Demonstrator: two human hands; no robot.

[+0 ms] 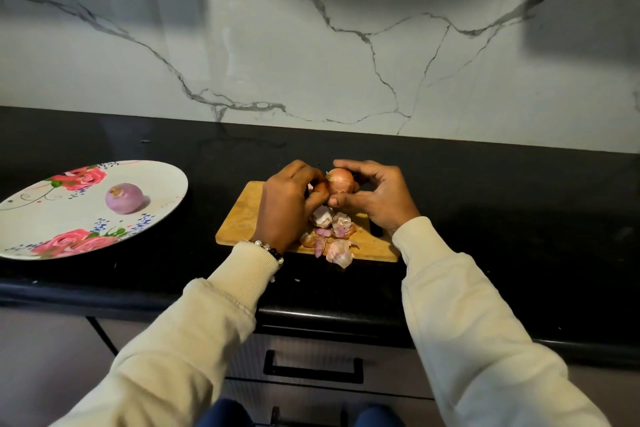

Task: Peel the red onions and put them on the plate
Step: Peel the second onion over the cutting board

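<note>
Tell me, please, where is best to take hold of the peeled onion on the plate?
Probably take the peeled onion from above, fingers on its round sides. It sits alone and uncovered on the flowered plate, cut end up, so nothing blocks a top grip.

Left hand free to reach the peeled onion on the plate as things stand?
Probably not yet. The left hand grips the unpeeled onion together with the right hand over the board. The counter between it and the plate looks bare, so once it lets go the peeled onion seems reachable.
</note>
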